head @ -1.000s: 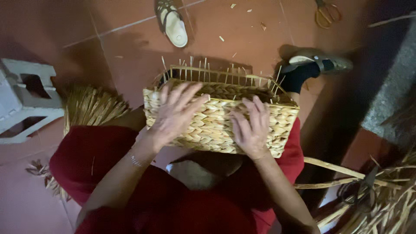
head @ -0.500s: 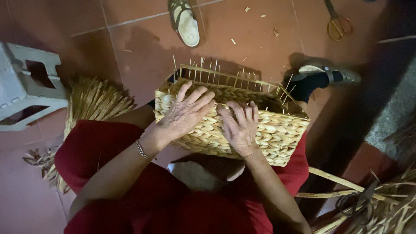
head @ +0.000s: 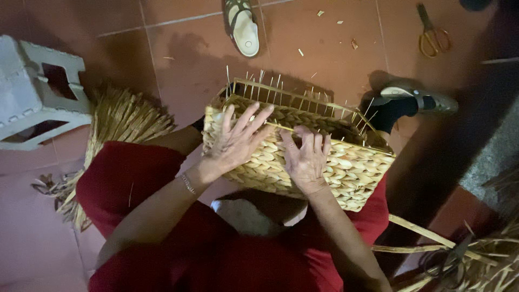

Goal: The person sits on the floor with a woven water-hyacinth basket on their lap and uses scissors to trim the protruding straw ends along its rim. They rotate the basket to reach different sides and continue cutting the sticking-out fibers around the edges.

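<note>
At far left on the tiled floor [head: 178, 54] stands a pale plastic stool [head: 38, 92], and just beside it lies a bundle of dry straw [head: 121, 119], partly under the person's red-clad knee. Across the lap rests the basket [head: 335, 167], a rectangular woven one tipped on its side, its unfinished rim bristling with stiff upright stakes [head: 270, 89]. Left hand [head: 238, 143] lies flat on the near wall, fingers [head: 254, 116] spread wide apart and gripping nothing. Right hand [head: 305, 159] presses beside it, fingers close together and likewise flat – neither hand is clamped on anything.

Beyond the basket a sandal [head: 241, 27] lies on the tiles; further right, yellow-handled scissors [head: 431, 35] and a foot in a dark sock and sandal [head: 411, 103]. Loose strands [head: 459, 254] pile at bottom right.

The risks, as I judge them: the basket sits only on the thighs, so an uneven push could roll it off toward the floor – and the sharp stake ends stand near the left fingertips, where a slip might prick them or snap a stake.
</note>
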